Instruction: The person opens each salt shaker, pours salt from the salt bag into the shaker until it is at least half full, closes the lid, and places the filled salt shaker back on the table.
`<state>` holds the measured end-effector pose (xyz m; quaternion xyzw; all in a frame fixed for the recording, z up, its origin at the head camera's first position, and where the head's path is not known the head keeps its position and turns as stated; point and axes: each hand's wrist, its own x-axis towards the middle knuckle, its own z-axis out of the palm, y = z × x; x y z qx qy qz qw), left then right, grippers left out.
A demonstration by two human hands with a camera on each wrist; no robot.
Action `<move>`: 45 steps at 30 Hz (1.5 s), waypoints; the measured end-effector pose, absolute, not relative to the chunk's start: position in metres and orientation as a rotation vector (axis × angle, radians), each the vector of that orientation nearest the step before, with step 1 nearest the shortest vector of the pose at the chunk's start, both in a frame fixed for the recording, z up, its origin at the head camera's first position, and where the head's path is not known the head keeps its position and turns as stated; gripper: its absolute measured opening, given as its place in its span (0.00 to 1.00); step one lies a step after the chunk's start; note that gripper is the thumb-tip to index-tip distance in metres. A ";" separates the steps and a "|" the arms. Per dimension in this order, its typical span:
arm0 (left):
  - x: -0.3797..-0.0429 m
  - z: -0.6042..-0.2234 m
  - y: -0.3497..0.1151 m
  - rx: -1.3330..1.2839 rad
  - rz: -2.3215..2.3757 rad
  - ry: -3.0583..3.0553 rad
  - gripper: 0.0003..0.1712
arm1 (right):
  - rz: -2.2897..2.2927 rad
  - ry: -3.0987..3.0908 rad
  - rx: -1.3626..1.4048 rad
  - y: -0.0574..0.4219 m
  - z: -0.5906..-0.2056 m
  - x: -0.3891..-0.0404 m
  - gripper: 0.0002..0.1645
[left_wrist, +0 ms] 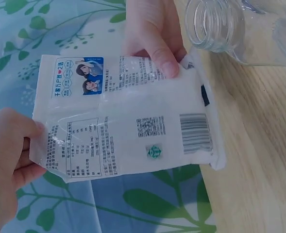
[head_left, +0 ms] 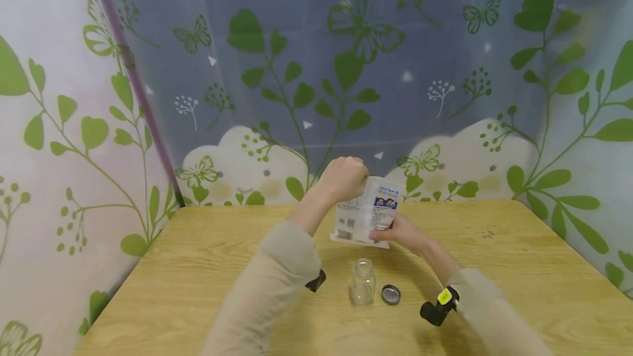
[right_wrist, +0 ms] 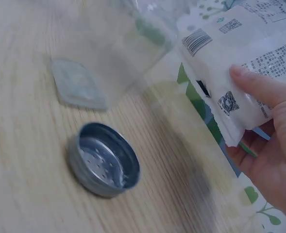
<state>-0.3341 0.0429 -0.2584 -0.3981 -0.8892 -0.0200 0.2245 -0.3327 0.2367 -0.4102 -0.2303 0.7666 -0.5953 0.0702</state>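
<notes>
Head view: corner of bag [head_left: 365, 212] at 10 o'clock hidden by L hand [head_left: 345, 178]; fine print [head_left: 382, 216] too small. R hand [head_left: 403, 232]: fingers mostly behind bag. L wrist cam: jar [left_wrist: 247, 33] cut off at 2. R wrist cam: jar blurred, cut off at 12; R hand cut off at 4.

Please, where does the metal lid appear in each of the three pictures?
Head: the metal lid lies below centre, just right of the glass jar.
Left wrist: the lid is not in it.
Right wrist: the lid is left of centre, in the lower half.
Shared landmark: the white printed bag with its barcode.
</notes>
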 end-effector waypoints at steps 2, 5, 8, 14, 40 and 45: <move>-0.333 -0.257 0.041 -1.101 -0.083 -2.466 0.14 | -1.797 2.325 -0.678 0.236 -0.409 -0.329 0.33; -0.332 -0.255 0.037 -1.107 -0.161 -2.485 0.16 | -1.791 2.410 -0.622 0.240 -0.407 -0.324 0.32; -0.333 -0.253 0.032 -1.121 -0.246 -2.499 0.17 | -1.769 2.516 -0.580 0.245 -0.402 -0.320 0.31; -0.332 -0.248 0.025 -1.113 -0.395 -2.524 0.14 | -1.760 2.620 -0.605 0.254 -0.388 -0.311 0.30; -0.312 -0.256 0.019 -1.164 -0.712 -2.626 0.10 | -1.469 2.682 -0.700 0.291 -0.341 -0.264 0.32; -0.307 -0.259 0.021 -1.200 -0.698 -2.610 0.09 | -1.500 2.665 -0.783 0.298 -0.340 -0.261 0.26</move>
